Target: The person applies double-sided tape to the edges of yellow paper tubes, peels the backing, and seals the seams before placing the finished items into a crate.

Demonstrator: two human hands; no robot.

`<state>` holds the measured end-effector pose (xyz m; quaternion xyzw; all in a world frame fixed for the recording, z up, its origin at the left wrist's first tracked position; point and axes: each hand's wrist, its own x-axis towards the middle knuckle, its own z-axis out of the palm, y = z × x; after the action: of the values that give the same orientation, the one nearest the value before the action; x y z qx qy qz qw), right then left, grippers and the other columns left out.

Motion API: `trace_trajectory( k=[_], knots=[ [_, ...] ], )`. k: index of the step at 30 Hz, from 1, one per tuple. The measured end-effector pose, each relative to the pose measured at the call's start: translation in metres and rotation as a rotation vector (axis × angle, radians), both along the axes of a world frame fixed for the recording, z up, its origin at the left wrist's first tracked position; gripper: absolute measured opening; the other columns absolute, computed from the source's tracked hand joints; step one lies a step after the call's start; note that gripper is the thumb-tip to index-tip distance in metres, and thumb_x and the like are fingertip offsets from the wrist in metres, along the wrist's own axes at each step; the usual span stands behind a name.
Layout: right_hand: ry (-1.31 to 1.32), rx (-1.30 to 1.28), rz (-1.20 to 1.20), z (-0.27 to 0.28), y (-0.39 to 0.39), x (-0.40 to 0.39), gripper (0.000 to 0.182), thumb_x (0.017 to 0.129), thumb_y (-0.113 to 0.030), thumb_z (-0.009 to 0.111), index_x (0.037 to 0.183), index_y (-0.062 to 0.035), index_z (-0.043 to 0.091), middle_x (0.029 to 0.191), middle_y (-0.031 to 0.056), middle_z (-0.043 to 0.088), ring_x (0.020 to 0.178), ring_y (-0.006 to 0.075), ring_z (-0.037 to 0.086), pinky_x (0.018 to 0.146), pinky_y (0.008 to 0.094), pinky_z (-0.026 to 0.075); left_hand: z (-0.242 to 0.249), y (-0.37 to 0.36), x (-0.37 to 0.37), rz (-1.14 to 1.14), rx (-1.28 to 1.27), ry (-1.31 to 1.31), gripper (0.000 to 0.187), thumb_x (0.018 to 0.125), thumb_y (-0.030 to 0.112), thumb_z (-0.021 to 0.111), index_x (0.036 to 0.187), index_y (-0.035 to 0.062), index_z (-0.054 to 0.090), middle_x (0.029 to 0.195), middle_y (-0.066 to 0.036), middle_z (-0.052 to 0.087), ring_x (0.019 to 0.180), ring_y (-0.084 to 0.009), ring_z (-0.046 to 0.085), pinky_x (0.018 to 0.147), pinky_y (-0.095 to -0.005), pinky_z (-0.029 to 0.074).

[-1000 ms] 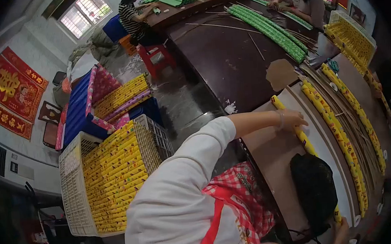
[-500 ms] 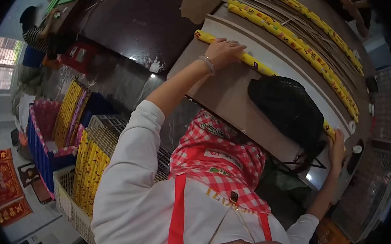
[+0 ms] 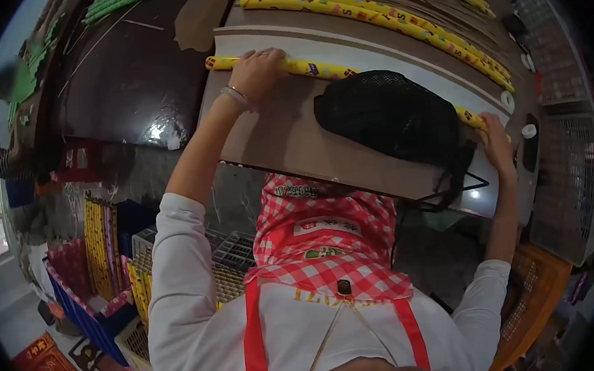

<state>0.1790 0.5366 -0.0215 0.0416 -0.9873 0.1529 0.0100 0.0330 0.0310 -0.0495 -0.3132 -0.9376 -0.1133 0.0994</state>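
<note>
A slim roll of yellow patterned wrapping paper lies along the near edge of a white sheet on the brown table. My left hand is closed over the roll near its left end, fingers bent across the top. At the roll's right end, my right hand grips it with the fingers on the far side. A black mesh cap covers the middle of the roll from view, its strap hanging toward the table's near edge.
Finished-looking yellow rolls lie farther back, beside brown strips. Green rolls rest on the dark table at left. Crates stand at right. A blue box with upright rolls is at lower left. Another person is at far left.
My view has turned, so the table sits more level and farther left in it. Both hands keep their hold near the two ends of the yellow roll.
</note>
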Motion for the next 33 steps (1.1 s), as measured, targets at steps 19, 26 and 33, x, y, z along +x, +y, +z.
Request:
trace_trajectory(
  k=[19, 26, 33],
  knots=[
    [0.163, 0.055, 0.017, -0.01, 0.0, -0.003, 0.03, 0.086, -0.014, 0.048, 0.115, -0.0051, 0.046, 0.105, 0.0146, 0.05, 0.097, 0.0342, 0.048, 0.083, 0.0392, 0.039, -0.007, -0.004, 0.0, -0.064, 0.07, 0.06, 0.027, 0.08, 0.021, 0.057, 0.104, 0.0086, 0.054, 0.096, -0.011, 0.057, 0.091, -0.0297, 0.054, 0.078, -0.0384, 0.044],
    [0.16, 0.115, -0.097, -0.016, 0.003, 0.011, 0.033, 0.08, -0.013, 0.056, 0.11, -0.007, 0.045, 0.113, 0.0106, 0.049, 0.102, 0.0321, 0.047, 0.09, 0.0436, 0.035, 0.003, -0.002, 0.008, 0.027, 0.067, -0.073, 0.027, 0.08, 0.014, 0.057, 0.104, 0.0071, 0.049, 0.098, -0.012, 0.058, 0.089, -0.0325, 0.055, 0.084, -0.0414, 0.041],
    [0.21, 0.116, -0.149, -0.028, 0.001, 0.014, 0.031, 0.082, -0.012, 0.052, 0.113, -0.0103, 0.047, 0.117, 0.0111, 0.048, 0.111, 0.0293, 0.043, 0.098, 0.045, 0.027, -0.009, -0.008, 0.017, 0.022, -0.048, 0.096, 0.026, 0.086, 0.018, 0.051, 0.11, 0.0081, 0.048, 0.115, -0.009, 0.054, 0.115, -0.0256, 0.046, 0.096, -0.0431, 0.033]
  ],
)
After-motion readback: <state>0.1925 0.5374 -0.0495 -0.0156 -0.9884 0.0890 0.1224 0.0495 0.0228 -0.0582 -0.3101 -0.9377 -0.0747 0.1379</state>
